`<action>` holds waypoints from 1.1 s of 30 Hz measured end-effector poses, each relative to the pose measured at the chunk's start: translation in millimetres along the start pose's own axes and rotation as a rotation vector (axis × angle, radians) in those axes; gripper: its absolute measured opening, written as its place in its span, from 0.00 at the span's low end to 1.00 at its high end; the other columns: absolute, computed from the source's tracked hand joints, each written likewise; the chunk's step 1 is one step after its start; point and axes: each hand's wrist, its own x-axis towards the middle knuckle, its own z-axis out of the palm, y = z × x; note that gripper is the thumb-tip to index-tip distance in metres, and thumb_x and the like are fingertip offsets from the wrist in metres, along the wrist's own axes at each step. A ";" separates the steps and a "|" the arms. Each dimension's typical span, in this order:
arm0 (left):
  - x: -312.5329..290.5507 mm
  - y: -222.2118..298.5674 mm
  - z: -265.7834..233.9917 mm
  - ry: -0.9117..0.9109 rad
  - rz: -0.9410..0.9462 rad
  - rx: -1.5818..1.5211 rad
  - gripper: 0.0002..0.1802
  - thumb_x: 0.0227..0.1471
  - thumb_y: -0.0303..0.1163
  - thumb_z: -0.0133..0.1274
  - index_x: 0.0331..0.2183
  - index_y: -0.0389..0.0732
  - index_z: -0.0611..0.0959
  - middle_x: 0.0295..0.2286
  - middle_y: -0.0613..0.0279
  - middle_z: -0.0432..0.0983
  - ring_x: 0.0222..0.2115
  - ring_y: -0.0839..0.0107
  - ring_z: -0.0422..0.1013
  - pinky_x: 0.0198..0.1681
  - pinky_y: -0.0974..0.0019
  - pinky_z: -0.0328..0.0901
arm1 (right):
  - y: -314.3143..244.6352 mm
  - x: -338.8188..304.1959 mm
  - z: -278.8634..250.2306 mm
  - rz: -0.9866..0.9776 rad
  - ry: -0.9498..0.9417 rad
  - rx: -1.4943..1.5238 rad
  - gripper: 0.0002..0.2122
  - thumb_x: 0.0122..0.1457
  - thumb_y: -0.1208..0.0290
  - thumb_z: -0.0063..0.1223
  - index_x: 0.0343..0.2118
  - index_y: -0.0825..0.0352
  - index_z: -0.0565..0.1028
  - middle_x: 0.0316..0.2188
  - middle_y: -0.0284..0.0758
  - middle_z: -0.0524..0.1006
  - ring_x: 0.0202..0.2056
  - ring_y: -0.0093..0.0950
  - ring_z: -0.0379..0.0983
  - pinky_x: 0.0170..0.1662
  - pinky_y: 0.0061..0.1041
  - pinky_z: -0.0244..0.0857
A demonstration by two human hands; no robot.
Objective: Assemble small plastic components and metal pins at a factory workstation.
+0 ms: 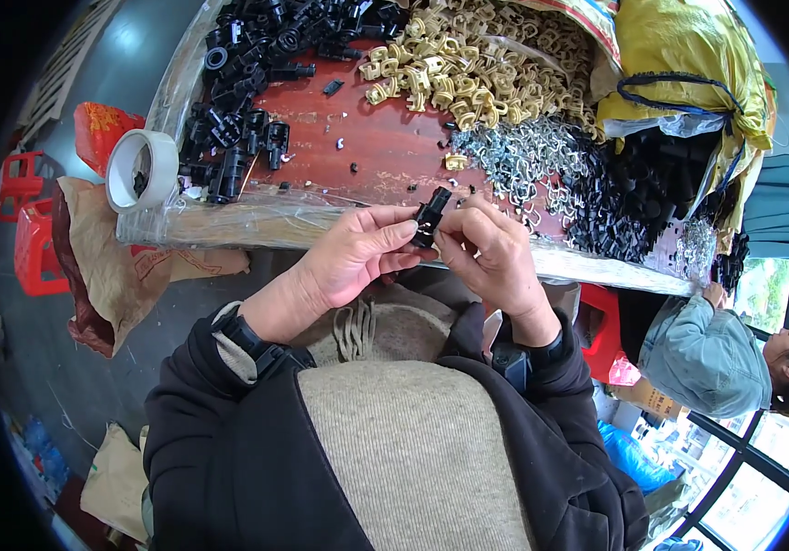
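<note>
Just off the table's near edge, my left hand (355,255) grips a small black plastic fitting (431,210) between thumb and fingers, its narrower end tilted up and away. My right hand (493,253) is closed against the fitting's right side, thumb and forefinger pinched on it. Whether a smaller piece sits between those fingertips is hidden. Beyond my hands, a single cream plastic clip (455,162) lies on the red tabletop (358,179). Small metal hooks (527,165) are heaped to the right of it.
Black fittings (246,138) pile up at the left, cream clips (481,69) at the back. Small black pieces (610,216) and a yellow sack (679,55) are at the right. A tape roll (142,171) stands on the left corner. Another person (711,354) is at the right end.
</note>
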 end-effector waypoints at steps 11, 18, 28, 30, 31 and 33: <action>5.9 -1.8 0.3 0.110 -0.034 0.090 0.12 0.46 0.26 0.47 0.36 0.34 0.72 0.31 0.61 0.71 0.30 0.72 0.70 0.33 0.76 0.66 | 4.3 -5.0 0.0 0.048 -0.052 -0.089 0.04 0.41 0.81 0.50 0.20 0.68 0.67 0.16 0.34 0.64 0.17 0.27 0.64 0.19 0.23 0.57; 5.4 0.8 -2.4 0.115 -0.054 0.125 0.12 0.46 0.26 0.46 0.35 0.32 0.72 0.30 0.59 0.71 0.31 0.71 0.70 0.32 0.77 0.66 | 18.1 -6.7 8.9 0.159 -0.063 0.120 0.07 0.41 0.79 0.52 0.19 0.68 0.64 0.17 0.33 0.65 0.17 0.24 0.62 0.19 0.20 0.55; 3.9 2.3 -4.3 0.072 -0.050 0.161 0.13 0.49 0.28 0.41 0.37 0.31 0.70 0.33 0.54 0.70 0.32 0.70 0.69 0.33 0.77 0.66 | 55.0 7.5 3.8 0.250 0.068 0.021 0.06 0.45 0.75 0.51 0.22 0.69 0.66 0.16 0.30 0.64 0.19 0.19 0.60 0.21 0.16 0.55; 4.1 2.6 -2.3 0.077 -0.045 0.162 0.13 0.49 0.28 0.41 0.37 0.31 0.70 0.32 0.55 0.71 0.32 0.71 0.69 0.33 0.77 0.66 | 60.6 18.5 7.1 0.145 0.123 -0.357 0.06 0.48 0.73 0.49 0.24 0.69 0.67 0.15 0.30 0.64 0.19 0.16 0.59 0.20 0.15 0.54; 3.4 2.6 -1.0 0.086 -0.040 0.160 0.13 0.49 0.28 0.41 0.37 0.31 0.70 0.31 0.55 0.71 0.32 0.71 0.70 0.33 0.77 0.66 | 63.5 19.9 7.2 0.143 0.126 -0.357 0.06 0.48 0.73 0.49 0.24 0.69 0.67 0.15 0.30 0.64 0.19 0.16 0.59 0.20 0.15 0.54; 1.8 2.9 -1.4 0.099 -0.031 0.158 0.13 0.49 0.27 0.41 0.37 0.31 0.70 0.30 0.55 0.71 0.31 0.72 0.70 0.32 0.78 0.66 | 69.8 20.5 10.8 0.107 0.089 -0.401 0.06 0.48 0.71 0.49 0.24 0.69 0.68 0.16 0.30 0.65 0.18 0.17 0.60 0.20 0.17 0.54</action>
